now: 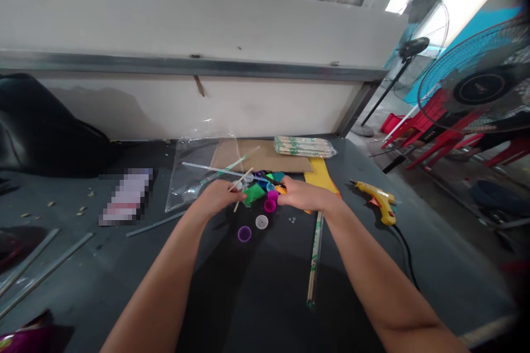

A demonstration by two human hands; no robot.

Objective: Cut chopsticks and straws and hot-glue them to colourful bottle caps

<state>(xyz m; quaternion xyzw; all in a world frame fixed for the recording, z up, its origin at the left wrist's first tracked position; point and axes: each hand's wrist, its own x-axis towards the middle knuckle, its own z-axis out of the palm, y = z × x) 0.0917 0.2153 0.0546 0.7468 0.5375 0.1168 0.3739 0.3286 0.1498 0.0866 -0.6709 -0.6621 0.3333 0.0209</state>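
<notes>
My left hand [217,198] is closed, pinching a thin wooden stick [242,178] whose ends stick out past the fingers. Touching or just beside its thumb is a crumpled green piece [253,193]. My right hand [304,194] is closed at the right of the pile, with an orange piece [281,190] at its fingertips, too small to name surely. Between the hands lie small colored plastic cups or caps, including a magenta one [270,206]. Nearer me stand a white cup [261,222] and a purple cup [244,233]. Part of the pile is hidden by my fingers.
Wrapped chopsticks [305,146] lie on cardboard [265,157] at the back. One wrapped pair [314,259] lies beneath my right forearm. A yellow glue gun [379,198] with a black cord rests at right. Left are a clear plastic bag [178,185] and a black bag [45,127].
</notes>
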